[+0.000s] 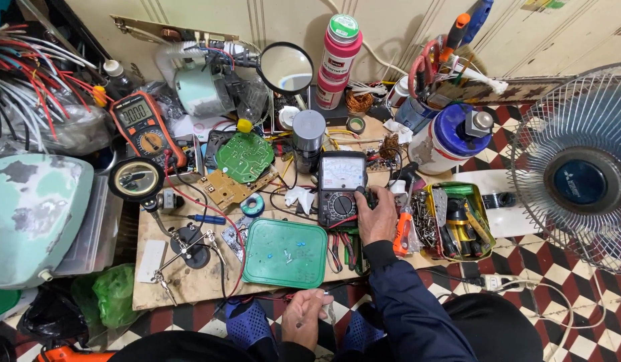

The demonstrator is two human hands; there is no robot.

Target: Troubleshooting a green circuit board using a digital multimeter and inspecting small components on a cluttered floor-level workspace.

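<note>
My right hand (376, 218) has its fingers clamped on the black analog multimeter (342, 188) dial to steady it, while my left hand (304, 318), fingers curled together, rests low.

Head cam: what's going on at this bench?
A person sits over a cluttered board on the floor. The right hand rests on the analog multimeter, fingers by its dial. The left hand is low, near the knees, pinching something small I can't make out. A green tray with tiny parts lies between them; a green circuit board sits further back.
</note>
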